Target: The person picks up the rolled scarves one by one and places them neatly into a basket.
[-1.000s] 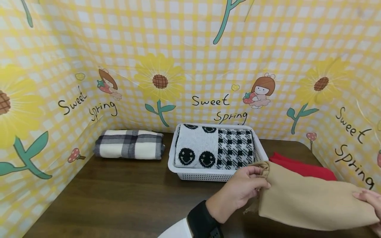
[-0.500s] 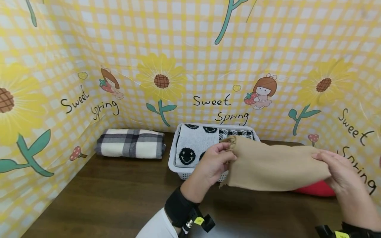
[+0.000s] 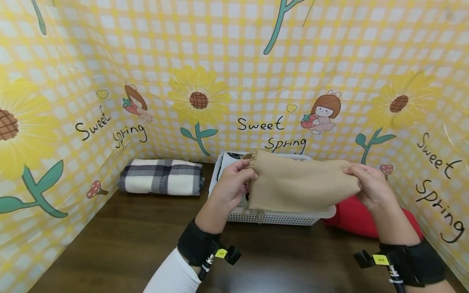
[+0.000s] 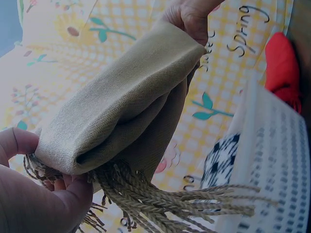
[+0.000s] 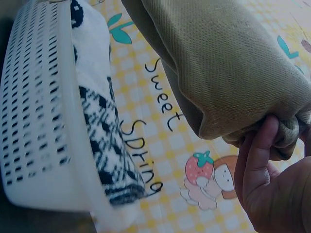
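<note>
Pinching a folded tan scarf [image 3: 300, 183] by the fringed end with the left hand [image 3: 230, 183], by the other end with the right hand [image 3: 371, 187]. Holding it up over a white plastic basket [image 3: 283, 219] with a black-and-white knit cloth [image 5: 106, 133] inside. Hard to tell how high. Near a red cloth [image 3: 359, 217].

We have a dark wood-grain tabletop [image 3: 121, 248]. Directly on it, left to right, we see folded plaid cloth [image 3: 161, 177], white perforated basket [image 3: 272, 219], red cloth [image 3: 355, 217] just beside the basket's right end.
</note>
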The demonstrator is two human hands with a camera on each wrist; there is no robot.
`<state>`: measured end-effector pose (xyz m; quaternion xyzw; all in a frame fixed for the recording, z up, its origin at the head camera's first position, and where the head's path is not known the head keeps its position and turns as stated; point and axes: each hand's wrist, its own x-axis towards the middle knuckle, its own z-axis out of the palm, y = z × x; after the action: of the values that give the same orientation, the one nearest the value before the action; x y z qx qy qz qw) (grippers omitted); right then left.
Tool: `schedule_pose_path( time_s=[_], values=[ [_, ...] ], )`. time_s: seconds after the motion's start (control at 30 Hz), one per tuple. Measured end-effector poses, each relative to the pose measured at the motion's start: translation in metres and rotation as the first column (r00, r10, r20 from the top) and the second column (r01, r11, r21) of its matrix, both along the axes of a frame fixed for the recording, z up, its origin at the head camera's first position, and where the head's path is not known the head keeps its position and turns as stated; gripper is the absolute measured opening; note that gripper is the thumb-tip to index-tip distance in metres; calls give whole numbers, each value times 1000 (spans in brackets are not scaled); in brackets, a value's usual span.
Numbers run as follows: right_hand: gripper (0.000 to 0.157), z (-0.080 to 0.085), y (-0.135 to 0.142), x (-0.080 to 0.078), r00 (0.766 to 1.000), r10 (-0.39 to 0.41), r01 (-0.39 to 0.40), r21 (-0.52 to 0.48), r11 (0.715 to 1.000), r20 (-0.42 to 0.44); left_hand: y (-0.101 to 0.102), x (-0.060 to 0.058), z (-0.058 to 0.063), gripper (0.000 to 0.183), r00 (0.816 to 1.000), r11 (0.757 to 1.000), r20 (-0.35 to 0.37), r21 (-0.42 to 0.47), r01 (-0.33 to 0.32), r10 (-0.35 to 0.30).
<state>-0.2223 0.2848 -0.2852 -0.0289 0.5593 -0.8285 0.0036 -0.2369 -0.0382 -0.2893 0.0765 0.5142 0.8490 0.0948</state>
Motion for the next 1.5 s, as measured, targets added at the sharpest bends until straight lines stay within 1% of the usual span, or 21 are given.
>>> schedule_pose_path(
  time_s=[0.23,0.33,0.43,0.57,0.63,0.73,0.9,0.97,1.07,1.13,1.17,1.2,1.23,1.27,1.3,1.33,1.37,1.4,1.43,1.47,1.5],
  values=[
    [26,9,-21,-10,998,-56,54,67,996,37,-20,-6,6,31,1000,999,-9,-39,-19,19],
    [26,8,-28,-14,997,-71,69,71,995,24,-26,-9,6,33,999,997,-13,-61,-36,36],
    [26,5,-33,-18,997,-80,77,84,993,23,-31,-14,3,34,998,995,-2,-82,-57,57],
    [24,-5,-40,-23,995,-88,83,110,990,42,-37,-22,-6,35,996,989,22,-123,-87,91],
    [22,-12,-43,-26,995,-87,81,133,988,43,-40,-28,-13,35,993,983,31,-149,-105,110],
    [19,-21,-49,-32,993,-108,98,184,978,45,-44,-36,-24,34,989,973,31,-190,-133,141],
    [11,-30,-57,-42,986,-157,140,235,962,52,-47,-47,-41,35,983,949,-2,-259,-180,186],
    [13,-32,-58,-45,984,-175,159,268,950,35,-46,-50,-45,38,980,938,-29,-286,-196,195],
    [21,-34,-57,-49,980,-198,182,344,921,10,-44,-52,-49,38,976,921,-78,-324,-217,203],
    [26,-37,-56,-50,980,-200,184,426,886,-6,-45,-52,-52,35,976,909,-103,-356,-218,194],
    [27,-39,-55,-49,981,-193,177,468,866,-15,-46,-51,-53,33,978,898,-108,-387,-208,180],
    [29,-41,-54,-49,983,-181,168,514,841,-25,-49,-50,-54,31,979,875,-122,-442,-199,161],
    [30,-44,-52,-47,985,-167,160,559,813,-38,-52,-48,-54,29,980,841,-146,-507,-189,132],
    [30,-46,-50,-45,987,-155,155,609,778,-54,-56,-46,-54,28,981,796,-161,-576,-183,108],
    [31,-47,-48,-42,986,-145,159,652,741,-76,-61,-43,-53,28,979,738,-181,-648,-187,90],
    [32,-49,-45,-40,985,-141,171,684,709,-101,-67,-40,-51,28,977,673,-201,-712,-200,77],
    [33,-49,-42,-37,982,-140,188,706,682,-126,-73,-38,-49,28,973,611,-223,-762,-216,65],
    [34,-48,-38,-35,977,-148,212,722,659,-152,-79,-36,-46,28,967,560,-246,-794,-238,62],
    [35,-47,-35,-33,972,-160,236,727,644,-174,-83,-34,-43,28,964,532,-259,-808,-253,65],
    [37,-46,-31,-32,966,-173,259,728,635,-193,-87,-32,-41,28,963,521,-259,-813,-261,77],
    [37,-44,-28,-31,961,-184,276,722,635,-205,-90,-32,-38,29,960,516,-267,-813,-271,84]
  ],
)
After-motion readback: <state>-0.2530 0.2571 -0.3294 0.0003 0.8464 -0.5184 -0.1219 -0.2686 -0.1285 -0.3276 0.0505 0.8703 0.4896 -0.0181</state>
